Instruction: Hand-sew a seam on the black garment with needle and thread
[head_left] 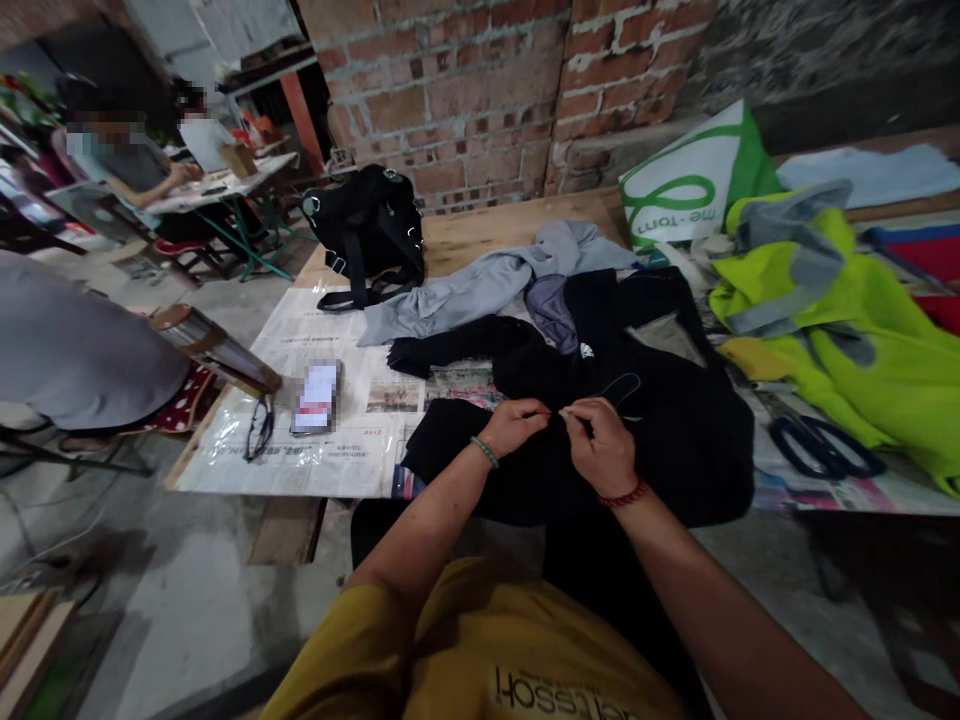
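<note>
A black garment (675,430) with a small white logo lies spread over the table's front edge in front of me. Over it, my left hand (517,427), with a green bead bracelet, is closed in a pinch. My right hand (602,445), with a red bracelet, also pinches, its fingertips almost meeting the left ones. What sits between the fingers is too small to make out. A thin pale thread (626,378) loops over the black cloth just beyond my right hand. Behind the garment lies a grey long-sleeved piece of clothing (465,290).
Large scissors (825,447) and a yellow-green garment (862,330) lie on the right. A green-white bag (697,185) and a black bag (367,230) stand at the back. On newspaper (330,465) at left are a phone (316,397), glasses (260,428) and a tilted flask (217,350). People sit at left.
</note>
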